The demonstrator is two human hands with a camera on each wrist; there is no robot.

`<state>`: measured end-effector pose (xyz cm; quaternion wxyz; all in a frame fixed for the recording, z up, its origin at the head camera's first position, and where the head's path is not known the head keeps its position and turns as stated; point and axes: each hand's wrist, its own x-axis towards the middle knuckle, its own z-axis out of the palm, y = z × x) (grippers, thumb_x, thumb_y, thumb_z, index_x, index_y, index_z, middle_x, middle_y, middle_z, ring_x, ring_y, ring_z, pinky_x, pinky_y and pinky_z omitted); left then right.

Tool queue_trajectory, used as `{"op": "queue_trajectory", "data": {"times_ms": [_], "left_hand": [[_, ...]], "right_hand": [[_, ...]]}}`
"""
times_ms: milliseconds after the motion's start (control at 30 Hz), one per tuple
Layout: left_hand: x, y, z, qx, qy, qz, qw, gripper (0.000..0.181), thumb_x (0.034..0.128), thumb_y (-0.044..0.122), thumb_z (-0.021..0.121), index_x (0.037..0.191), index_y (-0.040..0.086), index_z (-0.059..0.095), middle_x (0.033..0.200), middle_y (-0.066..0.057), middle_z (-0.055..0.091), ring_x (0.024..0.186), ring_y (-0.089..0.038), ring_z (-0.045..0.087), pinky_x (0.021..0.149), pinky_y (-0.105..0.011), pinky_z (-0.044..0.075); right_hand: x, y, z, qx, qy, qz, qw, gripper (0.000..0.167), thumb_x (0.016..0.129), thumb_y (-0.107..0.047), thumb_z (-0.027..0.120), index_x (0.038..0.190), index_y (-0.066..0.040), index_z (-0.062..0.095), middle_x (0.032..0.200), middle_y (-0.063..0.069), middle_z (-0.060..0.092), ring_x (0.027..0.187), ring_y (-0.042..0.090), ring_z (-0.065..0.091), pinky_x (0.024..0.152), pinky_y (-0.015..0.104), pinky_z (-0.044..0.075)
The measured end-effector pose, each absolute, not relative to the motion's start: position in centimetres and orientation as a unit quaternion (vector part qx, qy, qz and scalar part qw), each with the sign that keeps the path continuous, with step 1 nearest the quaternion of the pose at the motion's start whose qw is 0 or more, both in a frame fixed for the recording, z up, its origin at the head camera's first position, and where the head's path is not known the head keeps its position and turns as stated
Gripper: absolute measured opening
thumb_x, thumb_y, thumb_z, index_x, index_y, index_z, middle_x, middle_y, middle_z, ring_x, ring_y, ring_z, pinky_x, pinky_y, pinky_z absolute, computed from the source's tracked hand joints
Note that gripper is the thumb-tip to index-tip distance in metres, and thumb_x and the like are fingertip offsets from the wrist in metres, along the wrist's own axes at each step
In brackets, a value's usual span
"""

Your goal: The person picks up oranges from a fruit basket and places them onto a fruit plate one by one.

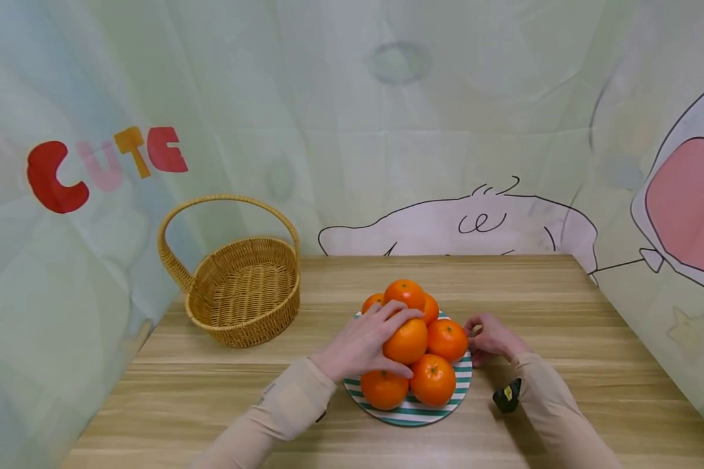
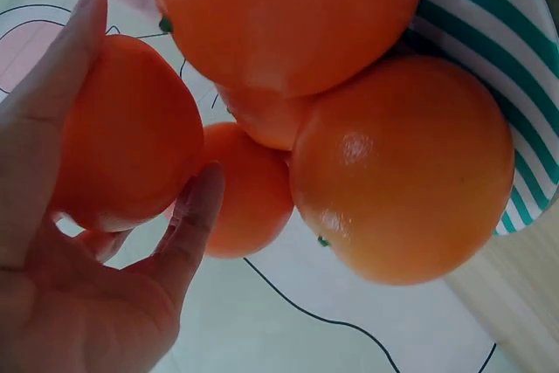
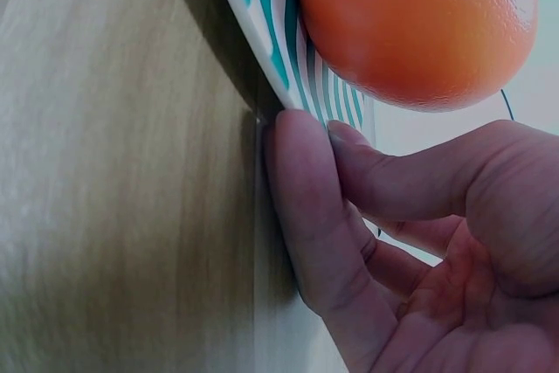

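A round plate (image 1: 463,381) with green and white stripes bears several oranges piled together. On top of the pile, my left hand (image 1: 360,342) grips one orange (image 1: 409,342), fingers over its far side and thumb along its near side. The left wrist view shows this orange (image 2: 127,133) between the fingers and thumb, close to the other oranges (image 2: 402,172). At the plate's right edge is my right hand (image 1: 494,337). In the right wrist view its thumb and forefinger pinch the rim of the striped plate (image 3: 269,50), below an orange (image 3: 419,28).
A wicker basket (image 1: 278,320) with a tall arched handle stands at the back left of the wooden table (image 1: 223,391); nothing shows inside it. Printed cloth (image 1: 340,130) hangs behind the table and along both sides. A small dark object (image 1: 507,396) sits at my right wrist.
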<state>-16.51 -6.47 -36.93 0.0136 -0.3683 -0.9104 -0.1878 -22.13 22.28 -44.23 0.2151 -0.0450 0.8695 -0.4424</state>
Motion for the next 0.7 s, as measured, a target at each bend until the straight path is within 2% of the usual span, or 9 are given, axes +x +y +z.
{"op": "queue_trajectory", "data": {"times_ms": [167, 367, 700], "left_hand": [[-16.46, -6.24, -37.22, -0.368, -0.911, -0.184, 0.007, 0.083, 0.0771, 0.05, 0.084, 0.146, 0.025, 0.045, 0.141, -0.001, 0.047, 0.113, -0.024, 0.051, 0.086, -0.039, 0.054], [-16.3, -5.97, -37.54, -0.357, -0.919, -0.165, 0.006, 0.084, 0.0762, 0.053, 0.083, 0.147, 0.033, 0.043, 0.142, 0.002, 0.046, 0.111, -0.021, 0.05, 0.081, -0.034, 0.051], [-16.24, -5.67, -37.87, -0.352, -0.924, -0.146, 0.003, 0.084, 0.0765, 0.058, 0.081, 0.148, 0.036, 0.041, 0.143, 0.002, 0.046, 0.11, -0.021, 0.051, 0.082, -0.035, 0.05]], "right_hand": [[-22.15, 22.31, -44.26, -0.045, 0.871, -0.439, 0.215, 0.015, 0.091, 0.0, 0.064, 0.103, 0.006, 0.057, 0.071, 0.007, 0.06, 0.053, 0.012, 0.062, 0.056, 0.03, 0.059], [-22.16, 22.32, -44.48, -0.05, 0.866, -0.451, 0.213, 0.013, 0.09, 0.001, 0.064, 0.1, 0.006, 0.057, 0.068, 0.006, 0.06, 0.051, 0.011, 0.062, 0.055, 0.029, 0.059], [-22.22, 22.3, -44.48, -0.045, 0.868, -0.446, 0.215, 0.012, 0.09, 0.002, 0.064, 0.099, 0.005, 0.057, 0.07, 0.006, 0.061, 0.052, 0.013, 0.062, 0.055, 0.03, 0.059]]}}
